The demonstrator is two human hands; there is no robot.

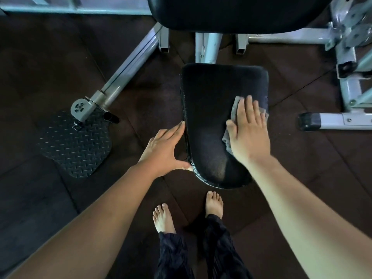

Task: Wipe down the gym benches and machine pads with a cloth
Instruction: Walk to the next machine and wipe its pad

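Observation:
A black padded seat [209, 117] of a gym machine lies right below me. My right hand [248, 133] lies flat with straight fingers on a grey cloth [234, 109], pressing it onto the right side of the seat. Only the cloth's edges show around the hand. My left hand [164, 149] rests against the seat's left edge, fingers straight along the rim and thumb at the front corner. A larger black back pad [237, 13] sits at the top of the view.
The machine's white steel frame [348, 81] runs along the right and top. A slanted arm ends in a black checker-plate footplate [75, 141] at the left. My bare feet [214, 204] stand on the dark rubber floor just before the seat.

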